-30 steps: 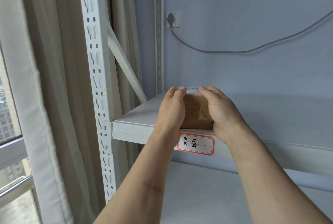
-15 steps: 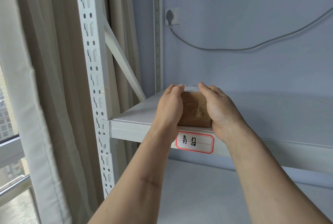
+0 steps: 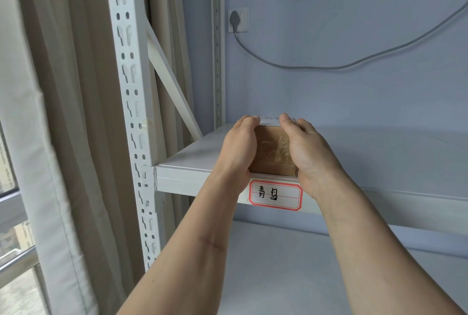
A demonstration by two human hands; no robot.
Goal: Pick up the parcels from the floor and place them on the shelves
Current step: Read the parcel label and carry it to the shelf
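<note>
Blue wall, white metal shelf (image 3: 192,160) by the curtain | box (image 3: 272,152) sits at the shelf's front edge, right above the red-bordered label (image 3: 275,194) | placed, release left; other parcels out of view | left hand (image 3: 239,148) and right hand (image 3: 307,152) clasp the box's sides, fingers curled over its top, forearms reaching up.

Pale blue-grey wall (image 3: 354,23) across upper right of frame. White wall socket (image 3: 238,19) at upper centre, grey plug inserted; grey cable (image 3: 329,67) sagging rightward across wall. White perforated upright (image 3: 129,81) left of centre, diagonal brace (image 3: 172,86) behind it. Beige curtain (image 3: 71,86) along left side. Window (image 3: 10,213) at far left edge, daylight entering.
</note>
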